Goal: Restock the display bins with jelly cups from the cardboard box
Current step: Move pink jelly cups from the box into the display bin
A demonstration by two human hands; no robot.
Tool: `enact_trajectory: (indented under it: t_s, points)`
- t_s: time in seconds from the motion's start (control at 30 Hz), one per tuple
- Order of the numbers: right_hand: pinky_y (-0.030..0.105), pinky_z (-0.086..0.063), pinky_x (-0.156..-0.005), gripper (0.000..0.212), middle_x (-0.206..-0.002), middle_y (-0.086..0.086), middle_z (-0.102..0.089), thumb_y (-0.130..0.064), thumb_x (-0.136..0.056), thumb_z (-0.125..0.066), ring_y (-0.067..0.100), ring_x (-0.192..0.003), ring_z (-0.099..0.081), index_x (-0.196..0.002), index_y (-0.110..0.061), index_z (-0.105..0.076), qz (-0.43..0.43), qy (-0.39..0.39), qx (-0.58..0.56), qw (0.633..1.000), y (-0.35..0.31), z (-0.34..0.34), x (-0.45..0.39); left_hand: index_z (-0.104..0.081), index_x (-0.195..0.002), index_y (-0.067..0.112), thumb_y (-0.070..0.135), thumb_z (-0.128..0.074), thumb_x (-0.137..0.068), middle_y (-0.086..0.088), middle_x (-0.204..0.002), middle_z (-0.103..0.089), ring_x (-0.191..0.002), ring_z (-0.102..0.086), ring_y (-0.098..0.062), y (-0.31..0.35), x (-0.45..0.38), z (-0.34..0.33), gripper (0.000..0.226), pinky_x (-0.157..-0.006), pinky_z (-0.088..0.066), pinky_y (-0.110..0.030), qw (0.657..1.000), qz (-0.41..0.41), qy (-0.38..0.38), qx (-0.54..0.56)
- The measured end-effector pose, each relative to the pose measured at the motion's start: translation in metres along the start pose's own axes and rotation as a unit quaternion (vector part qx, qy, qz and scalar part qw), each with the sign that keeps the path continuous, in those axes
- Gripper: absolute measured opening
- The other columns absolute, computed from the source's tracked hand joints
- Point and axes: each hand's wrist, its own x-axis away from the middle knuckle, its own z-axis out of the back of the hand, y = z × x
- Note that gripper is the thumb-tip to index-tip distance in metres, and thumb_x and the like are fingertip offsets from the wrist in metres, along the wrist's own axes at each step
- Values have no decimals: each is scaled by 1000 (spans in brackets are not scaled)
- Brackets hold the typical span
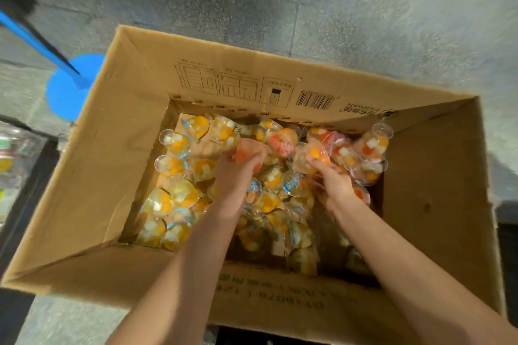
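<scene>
Both hands are down inside the open brown cardboard box (134, 109), flaps folded out, sitting on a grey speckled stone floor (336, 8). The box floor is covered in a loose heap of clear plastic jelly cups (179, 196) with yellow, orange and white fruit pieces, some with blue-and-white printed lids.

Left hand (238, 168): fingers curled around an orange-red jelly cup (244, 152), gripping it near the middle of the heap. Right hand (333, 179): fingers curled around a clear cup with an orange fruit piece (314, 157), just right of centre. The hands are near each other but not touching. Whether either hand holds more than one cup is blurred, can't tell.

A blue round base (70, 87) with a blue pole (30, 36) stands beside the box's far left corner. A dark-framed bin (16, 148) with packaged goods sits at the left edge, contents too blurred to identify.
</scene>
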Motion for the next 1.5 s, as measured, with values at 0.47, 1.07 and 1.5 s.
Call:
enact_trajectory:
  t_s: [0.47,1.07,1.5]
  points:
    - [14,-50,-75,82,-105,0,-65,3,-43,-87,5,-92,-66,-115,-8,-51,357,14,46,933,-128,150,266,-54,-122,10,-11,-79,-65,1,-105,-67,-92,-64,-10,166,242,-65,66,-74,-51,-16,928,-216,-269,143]
    - [4,-43,-78,79,-111,-9,-57,16,-50,-84,-15,-96,-55,-115,-17,-51,559,391,-9,731,-56,516,525,-58,-116,22,14,-87,-51,-7,-119,-63,-108,-62,-14,129,694,-194,72,-85,-49,-18,659,-429,-615,54]
    - [2,-43,-83,94,-118,-19,-54,-10,-49,-93,-19,-101,-51,-128,-27,-47,412,573,-87,703,128,705,612,-52,-118,27,-11,-78,-65,4,-121,-61,-103,-62,0,-81,909,-237,70,-84,-53,-20,594,-224,-772,-3]
